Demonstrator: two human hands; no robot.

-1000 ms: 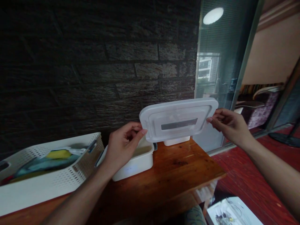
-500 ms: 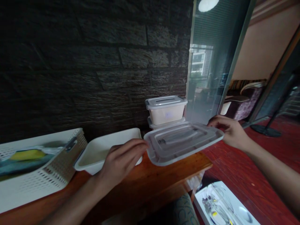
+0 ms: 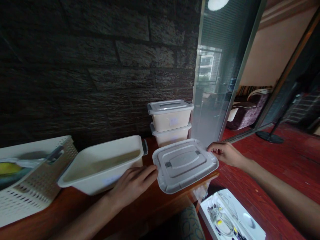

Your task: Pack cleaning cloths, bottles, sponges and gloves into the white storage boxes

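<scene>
A translucent plastic lid (image 3: 186,160) spans the gap between my two hands, just over the right end of the wooden table. My left hand (image 3: 137,178) pinches its left edge. At the far right corner, my right hand (image 3: 223,153) grips the rim with fingers closed. Left of the lid stands an uncovered white storage box (image 3: 105,163), its inside showing no contents that I can make out. My left hand is in front of the box's near right side.
Two lidded boxes (image 3: 171,118) are stacked against the dark stone wall. A perforated white basket (image 3: 57,166) with packaged items stands at the left. Below the table's right end, a white box (image 3: 235,213) holds cables. Behind is a glass panel (image 3: 212,83).
The lid has come down and turned flatter, held in both hands. My view has shifted a little right, so more of the stacked boxes and the uncovered box shows.
</scene>
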